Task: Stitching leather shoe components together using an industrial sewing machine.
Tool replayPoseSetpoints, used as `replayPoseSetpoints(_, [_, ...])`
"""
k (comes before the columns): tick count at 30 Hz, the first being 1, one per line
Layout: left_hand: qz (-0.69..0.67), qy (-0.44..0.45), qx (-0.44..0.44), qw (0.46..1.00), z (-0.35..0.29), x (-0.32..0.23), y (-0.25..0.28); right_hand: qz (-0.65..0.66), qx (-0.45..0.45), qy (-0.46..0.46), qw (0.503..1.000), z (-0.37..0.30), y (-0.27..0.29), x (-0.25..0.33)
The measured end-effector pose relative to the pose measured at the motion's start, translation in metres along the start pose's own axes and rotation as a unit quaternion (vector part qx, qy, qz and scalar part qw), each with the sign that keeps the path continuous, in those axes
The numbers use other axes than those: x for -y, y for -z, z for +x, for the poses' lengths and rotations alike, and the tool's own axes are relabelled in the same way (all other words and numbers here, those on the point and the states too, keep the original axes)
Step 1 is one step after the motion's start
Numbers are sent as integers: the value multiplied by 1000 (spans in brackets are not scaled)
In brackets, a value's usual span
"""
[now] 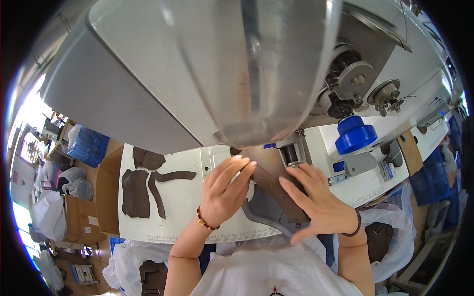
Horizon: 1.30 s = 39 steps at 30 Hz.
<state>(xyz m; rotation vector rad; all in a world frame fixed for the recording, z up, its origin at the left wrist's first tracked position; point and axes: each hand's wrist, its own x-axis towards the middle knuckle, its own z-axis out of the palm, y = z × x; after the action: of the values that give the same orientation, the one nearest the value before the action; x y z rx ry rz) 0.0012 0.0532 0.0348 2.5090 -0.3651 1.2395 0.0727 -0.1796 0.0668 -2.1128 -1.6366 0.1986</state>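
Note:
A large grey sewing machine [197,64] fills the top of the head view. Under its needle area lies a dark brown leather piece [276,190] joined to a grey padded part [264,212]. My left hand [224,190] rests flat on the left side of the piece, its fingertips pointing at the presser foot [291,154]. On the right side of the piece my right hand [318,202] presses down, fingers spread, next to the foot. Both wrists wear bead bracelets.
Several cut brown leather pieces [143,190] lie on the white table [182,212] to the left. A blue thread spool [355,134] stands on the right. Cardboard boxes [81,214], blue crates and white plastic bags sit around and below the table.

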Motion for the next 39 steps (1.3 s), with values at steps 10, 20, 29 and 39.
replayPoseSetpoints(10, [-76,230,63,968,14,2,22,-37,-177,41,983,-4,-33,6])
replayPoseSetpoints(20, [92,-109,71,987,11,0,14,-32,-187,53,980,-3,-28,2])
replayPoseSetpoints(29, [102,-153,61,981,19,1,17,-20,-179,51,982,-3,-19,-6])
replayPoseSetpoints(39, [145,-115,58,981,19,-14,7,28,-175,78,981,-2,-3,-27])
